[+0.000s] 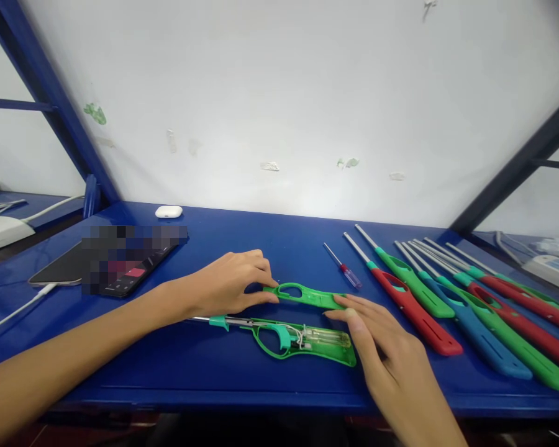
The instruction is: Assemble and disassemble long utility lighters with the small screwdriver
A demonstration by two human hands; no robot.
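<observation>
A green plastic lighter shell half (307,295) lies on the blue table (205,372), held at both ends. My left hand (228,284) pinches its left end with curled fingers. My right hand (382,354) has its fingertips pressed on the shell's right end. Just in front lies the other half of the opened green lighter (302,340), with its teal trigger, inner parts and metal nozzle showing. Neither hand touches it.
A small screwdriver (343,267) lies behind my right hand. Several long-nozzle lighters (447,304) in red, green and blue lie in a row at the right. A phone (102,267) with a white cable and a white earbud case (168,212) sit at the back left.
</observation>
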